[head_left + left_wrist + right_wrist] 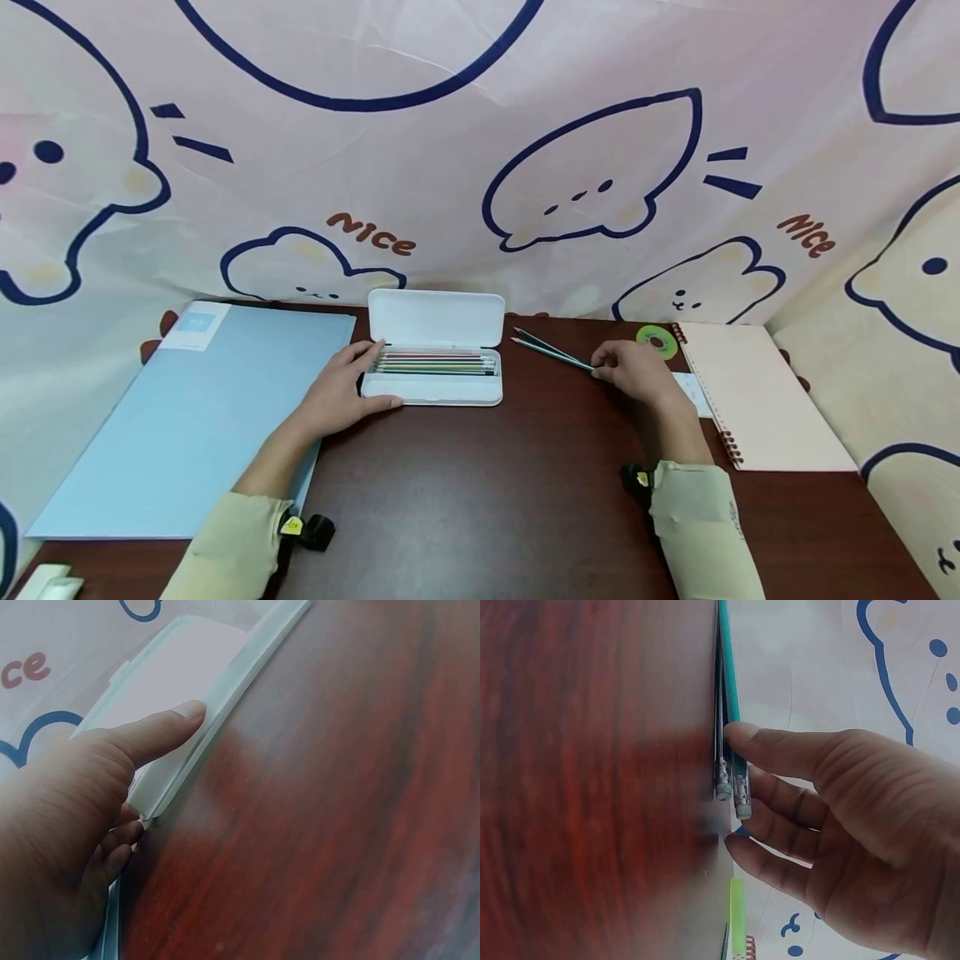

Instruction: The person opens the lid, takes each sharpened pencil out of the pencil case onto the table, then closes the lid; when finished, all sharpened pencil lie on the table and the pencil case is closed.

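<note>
My left hand holds a white pencil case by its left end. In the left wrist view its thumb lies along the case's front rim, with the other fingers curled at the end. The case's lid stands raised at the back, and several pencils lie side by side inside. To the right, my right hand pinches a teal pencil near its eraser end. A darker pencil runs beside it, right at the fingertips. Both points face left toward the case.
A large light-blue folder covers the table's left side. Beyond my right hand lie a green tape roll, a small pale card and a spiral notebook. A patterned cloth hangs behind the table.
</note>
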`<action>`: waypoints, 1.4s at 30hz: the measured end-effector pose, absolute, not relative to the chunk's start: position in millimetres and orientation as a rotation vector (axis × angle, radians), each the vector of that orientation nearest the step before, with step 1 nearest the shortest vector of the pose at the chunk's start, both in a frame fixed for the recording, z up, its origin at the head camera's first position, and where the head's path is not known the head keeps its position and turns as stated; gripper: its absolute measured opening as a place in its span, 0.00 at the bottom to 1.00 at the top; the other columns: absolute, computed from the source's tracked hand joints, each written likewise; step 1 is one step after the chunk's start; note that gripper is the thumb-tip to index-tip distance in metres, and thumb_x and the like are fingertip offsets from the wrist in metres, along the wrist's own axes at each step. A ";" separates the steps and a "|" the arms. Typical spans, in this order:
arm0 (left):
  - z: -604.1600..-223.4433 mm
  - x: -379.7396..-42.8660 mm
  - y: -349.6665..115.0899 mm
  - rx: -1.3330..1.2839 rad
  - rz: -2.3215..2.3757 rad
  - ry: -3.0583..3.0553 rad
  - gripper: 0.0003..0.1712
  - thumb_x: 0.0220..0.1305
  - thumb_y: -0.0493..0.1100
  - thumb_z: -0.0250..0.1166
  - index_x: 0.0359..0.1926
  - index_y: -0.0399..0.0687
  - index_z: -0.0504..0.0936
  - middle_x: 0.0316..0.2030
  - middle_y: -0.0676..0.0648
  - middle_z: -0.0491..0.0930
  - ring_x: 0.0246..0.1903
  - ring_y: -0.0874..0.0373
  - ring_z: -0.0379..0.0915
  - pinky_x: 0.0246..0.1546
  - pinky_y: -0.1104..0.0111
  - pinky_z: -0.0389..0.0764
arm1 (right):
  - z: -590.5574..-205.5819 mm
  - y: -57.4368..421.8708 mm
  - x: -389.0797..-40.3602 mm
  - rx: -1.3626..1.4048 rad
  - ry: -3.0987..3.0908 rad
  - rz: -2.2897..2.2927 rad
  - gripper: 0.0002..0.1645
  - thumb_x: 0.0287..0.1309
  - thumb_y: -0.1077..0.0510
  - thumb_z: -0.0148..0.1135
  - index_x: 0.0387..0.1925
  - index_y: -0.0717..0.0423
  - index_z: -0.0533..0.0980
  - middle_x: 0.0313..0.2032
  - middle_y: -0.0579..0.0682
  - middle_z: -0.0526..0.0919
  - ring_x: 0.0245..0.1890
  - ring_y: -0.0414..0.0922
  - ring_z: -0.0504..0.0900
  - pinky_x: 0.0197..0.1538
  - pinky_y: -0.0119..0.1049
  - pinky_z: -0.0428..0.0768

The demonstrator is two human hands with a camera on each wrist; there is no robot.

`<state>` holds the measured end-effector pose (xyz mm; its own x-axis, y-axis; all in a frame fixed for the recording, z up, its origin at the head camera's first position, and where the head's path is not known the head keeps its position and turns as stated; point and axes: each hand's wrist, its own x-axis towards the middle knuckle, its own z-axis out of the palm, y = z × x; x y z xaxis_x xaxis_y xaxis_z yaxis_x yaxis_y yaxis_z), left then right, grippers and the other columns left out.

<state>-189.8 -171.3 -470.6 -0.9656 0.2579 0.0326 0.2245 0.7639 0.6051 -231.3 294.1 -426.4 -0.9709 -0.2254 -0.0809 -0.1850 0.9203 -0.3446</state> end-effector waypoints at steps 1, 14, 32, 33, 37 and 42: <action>-471.1 -189.9 -171.6 0.395 0.986 2.898 0.59 0.57 0.65 0.73 0.80 0.46 0.56 0.74 0.35 0.59 0.71 0.36 0.57 0.67 0.37 0.65 | -426.5 294.0 -230.8 -0.310 2.955 -0.513 0.03 0.63 0.57 0.67 0.39 0.50 0.82 0.29 0.48 0.81 0.28 0.45 0.74 0.36 0.40 0.72; -471.6 -188.7 -171.8 0.379 0.995 2.899 0.59 0.56 0.64 0.74 0.80 0.47 0.56 0.74 0.36 0.58 0.71 0.36 0.57 0.67 0.38 0.65 | -417.8 294.3 -225.1 -0.253 2.833 -0.550 0.15 0.65 0.54 0.66 0.51 0.54 0.79 0.37 0.53 0.82 0.33 0.46 0.77 0.38 0.42 0.75; -472.8 -189.5 -171.0 0.372 0.988 2.898 0.59 0.56 0.65 0.73 0.80 0.48 0.55 0.75 0.36 0.58 0.71 0.36 0.57 0.67 0.37 0.64 | -417.7 296.7 -224.2 -0.251 2.812 -0.554 0.10 0.68 0.55 0.63 0.47 0.54 0.80 0.39 0.53 0.83 0.35 0.47 0.78 0.41 0.44 0.77; -472.9 -189.8 -170.8 0.371 0.986 2.898 0.60 0.56 0.65 0.73 0.80 0.48 0.55 0.75 0.36 0.58 0.71 0.36 0.57 0.67 0.37 0.65 | -417.7 296.3 -223.8 -0.248 2.805 -0.559 0.10 0.68 0.55 0.63 0.47 0.54 0.80 0.38 0.53 0.83 0.35 0.47 0.78 0.40 0.43 0.77; -473.2 -190.7 -171.2 0.372 0.980 2.895 0.60 0.56 0.65 0.73 0.80 0.48 0.55 0.75 0.36 0.58 0.71 0.36 0.56 0.67 0.38 0.65 | -417.8 295.2 -222.8 -0.266 2.779 -0.578 0.09 0.68 0.58 0.63 0.48 0.53 0.80 0.34 0.51 0.81 0.32 0.45 0.76 0.36 0.39 0.75; -472.9 -191.5 -171.6 0.382 0.989 2.901 0.59 0.56 0.65 0.73 0.80 0.47 0.56 0.74 0.35 0.58 0.71 0.36 0.57 0.67 0.37 0.65 | -417.3 295.2 -223.5 -0.322 2.818 -0.549 0.09 0.67 0.61 0.63 0.48 0.51 0.81 0.33 0.50 0.80 0.32 0.46 0.75 0.37 0.40 0.75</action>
